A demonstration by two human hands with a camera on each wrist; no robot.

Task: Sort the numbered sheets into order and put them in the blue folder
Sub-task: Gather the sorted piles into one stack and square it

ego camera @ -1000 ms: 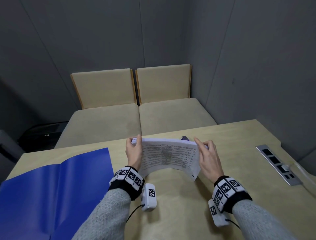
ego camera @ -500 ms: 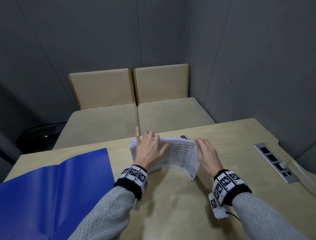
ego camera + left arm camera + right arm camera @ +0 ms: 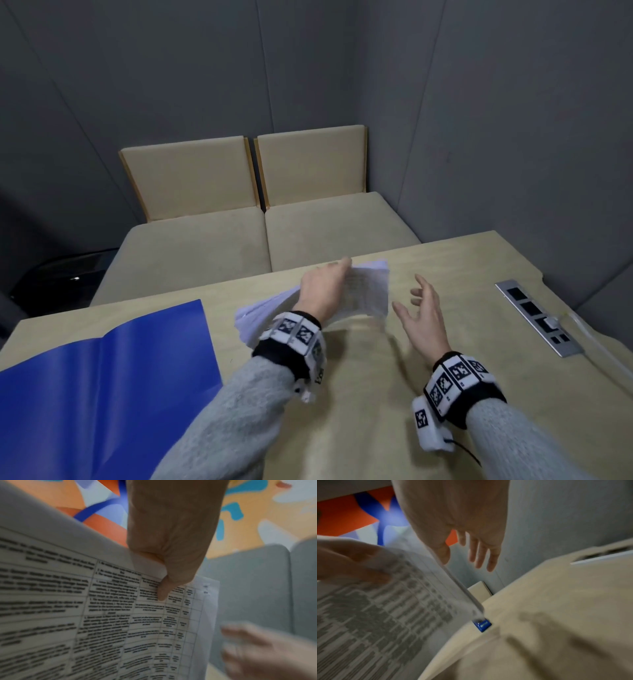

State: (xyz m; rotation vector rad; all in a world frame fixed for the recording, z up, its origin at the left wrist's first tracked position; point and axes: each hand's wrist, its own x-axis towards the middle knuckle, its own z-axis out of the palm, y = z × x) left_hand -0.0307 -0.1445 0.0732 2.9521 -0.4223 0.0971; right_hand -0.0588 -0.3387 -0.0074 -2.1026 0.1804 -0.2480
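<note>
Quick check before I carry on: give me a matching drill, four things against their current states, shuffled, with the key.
Things:
1. left hand
2. right hand
3. blue folder
4. sheets

States:
A. lying open on the table
B. open, holding nothing
C. lifted off the table in a stack
D. gripping paper

Pairs: 1-D, 2-B, 3-A, 4-C

I sit at a pale wooden table (image 3: 445,342) in a grey-panelled corner. Beyond the table stand 2 beige cushioned seats (image 3: 260,240). A metal socket strip (image 3: 537,317) is set into the table's right side.
</note>
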